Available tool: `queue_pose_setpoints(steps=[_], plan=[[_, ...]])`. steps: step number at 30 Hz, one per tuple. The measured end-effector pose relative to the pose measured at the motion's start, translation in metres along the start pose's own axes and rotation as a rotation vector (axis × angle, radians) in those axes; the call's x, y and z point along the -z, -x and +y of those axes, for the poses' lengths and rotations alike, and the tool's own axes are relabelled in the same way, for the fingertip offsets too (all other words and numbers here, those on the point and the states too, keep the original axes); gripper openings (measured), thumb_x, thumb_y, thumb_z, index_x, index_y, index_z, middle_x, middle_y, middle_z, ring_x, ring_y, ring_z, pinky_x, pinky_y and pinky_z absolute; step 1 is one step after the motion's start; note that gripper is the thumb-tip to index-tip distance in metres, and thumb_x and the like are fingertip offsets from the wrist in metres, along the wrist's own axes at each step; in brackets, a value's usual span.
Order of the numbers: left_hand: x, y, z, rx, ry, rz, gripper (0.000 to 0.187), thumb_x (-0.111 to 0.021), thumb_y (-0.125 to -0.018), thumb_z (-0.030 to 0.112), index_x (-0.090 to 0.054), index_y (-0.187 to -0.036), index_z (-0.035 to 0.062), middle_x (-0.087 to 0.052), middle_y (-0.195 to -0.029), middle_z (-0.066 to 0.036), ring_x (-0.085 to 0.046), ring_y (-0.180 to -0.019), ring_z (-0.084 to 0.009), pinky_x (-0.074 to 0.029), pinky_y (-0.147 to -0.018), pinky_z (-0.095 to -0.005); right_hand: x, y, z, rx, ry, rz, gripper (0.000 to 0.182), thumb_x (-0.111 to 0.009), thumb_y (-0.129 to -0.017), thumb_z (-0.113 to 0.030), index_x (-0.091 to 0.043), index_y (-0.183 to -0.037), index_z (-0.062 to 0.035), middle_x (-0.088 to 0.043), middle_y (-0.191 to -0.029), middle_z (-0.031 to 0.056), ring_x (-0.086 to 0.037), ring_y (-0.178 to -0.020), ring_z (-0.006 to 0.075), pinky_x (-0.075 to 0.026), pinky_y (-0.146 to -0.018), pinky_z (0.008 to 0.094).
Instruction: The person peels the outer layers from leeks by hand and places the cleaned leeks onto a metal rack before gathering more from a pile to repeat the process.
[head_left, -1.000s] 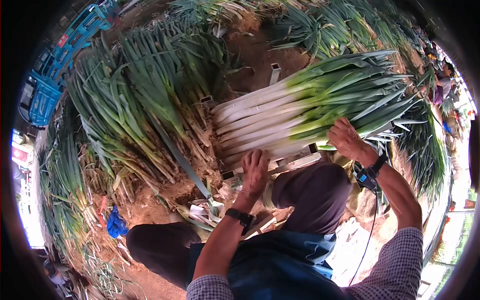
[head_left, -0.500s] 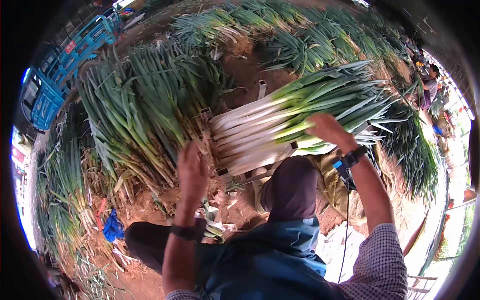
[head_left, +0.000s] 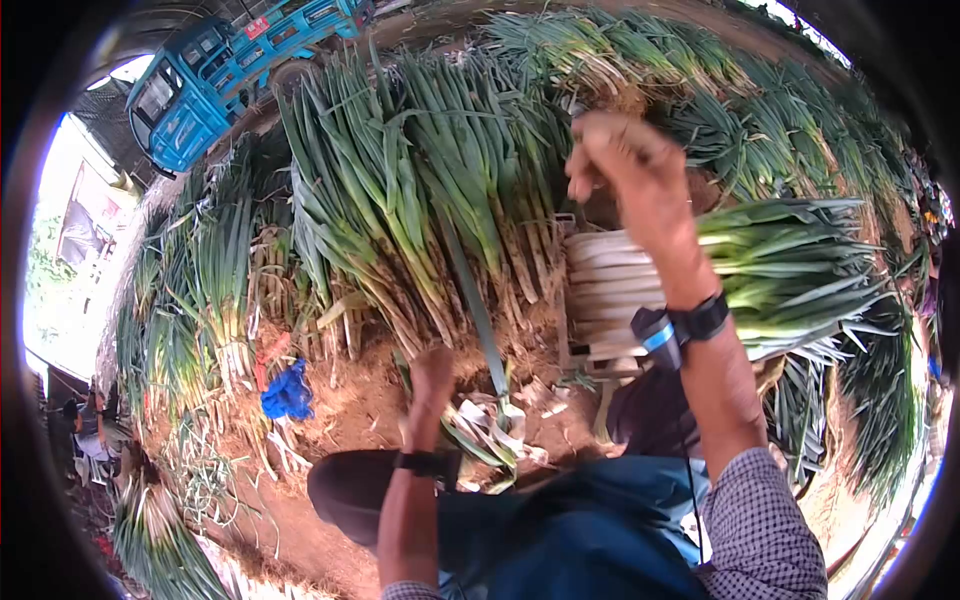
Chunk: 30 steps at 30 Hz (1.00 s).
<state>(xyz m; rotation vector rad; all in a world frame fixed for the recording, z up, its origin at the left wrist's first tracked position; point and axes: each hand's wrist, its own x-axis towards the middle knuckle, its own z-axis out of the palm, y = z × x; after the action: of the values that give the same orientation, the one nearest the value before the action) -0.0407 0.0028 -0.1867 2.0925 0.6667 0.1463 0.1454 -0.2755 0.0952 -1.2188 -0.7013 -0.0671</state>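
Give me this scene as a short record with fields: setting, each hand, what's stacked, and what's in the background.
Setting: outdoor dirt ground covered with leeks
Left hand: low, by the roots of the unpeeled leek pile
Right hand: raised above the cleaned leek stack, whether it holds anything cannot be told
Stack: white stalks laid side by side, green tops to the right
Ground: blue cloth, peeled scraps
Background: blue vehicle

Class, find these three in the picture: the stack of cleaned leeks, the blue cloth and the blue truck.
stack of cleaned leeks (head_left: 610, 275): head view, on the white stalks.
blue cloth (head_left: 288, 392): head view, on its middle.
blue truck (head_left: 190, 100): head view, on the cab.
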Motion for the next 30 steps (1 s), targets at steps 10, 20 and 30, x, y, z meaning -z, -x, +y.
queue_pose_setpoints(steps=[10,20,30], plan=[[-0.192,-0.044,-0.163,0.295,0.318,0.001,0.044,-0.075,-0.085,0.029,-0.066,-0.11,-0.0058,-0.07,-0.098,-0.014,-0.066,-0.092,-0.0204,-0.05,-0.08,-0.035,0.016,0.04,0.101,-0.394,0.207,0.165,0.015,-0.063,-0.099,-0.014,-0.067,-0.1,0.0007,-0.065,-0.074,0.0039,-0.059,-0.06,0.0077,-0.049,-0.055,0.0221],[-0.243,0.085,-0.247,0.606,0.154,-0.104,0.047,-0.056,-0.094,0.045,-0.072,-0.094,0.0005,-0.07,-0.07,-0.019,-0.072,-0.075,-0.0368,-0.056,-0.067,-0.0455,-0.006,0.027,0.101,-0.408,0.155,0.118,0.017,-0.065,-0.098,-0.015,-0.066,-0.099,0.002,-0.065,-0.074,0.0034,-0.058,-0.058,0.0072,-0.047,-0.052,0.022],[-0.131,0.008,-0.141,-0.122,-0.499,-0.178,0.03,-0.054,-0.09,0.025,-0.071,-0.091,0.0016,-0.069,-0.087,-0.025,-0.068,-0.086,-0.0444,-0.054,-0.074,-0.0533,-0.006,0.027,0.097,-0.334,0.24,0.129,0.015,-0.065,-0.098,-0.012,-0.067,-0.1,0.0021,-0.064,-0.072,0.0032,-0.057,-0.056,0.0066,-0.046,-0.051,0.022]])
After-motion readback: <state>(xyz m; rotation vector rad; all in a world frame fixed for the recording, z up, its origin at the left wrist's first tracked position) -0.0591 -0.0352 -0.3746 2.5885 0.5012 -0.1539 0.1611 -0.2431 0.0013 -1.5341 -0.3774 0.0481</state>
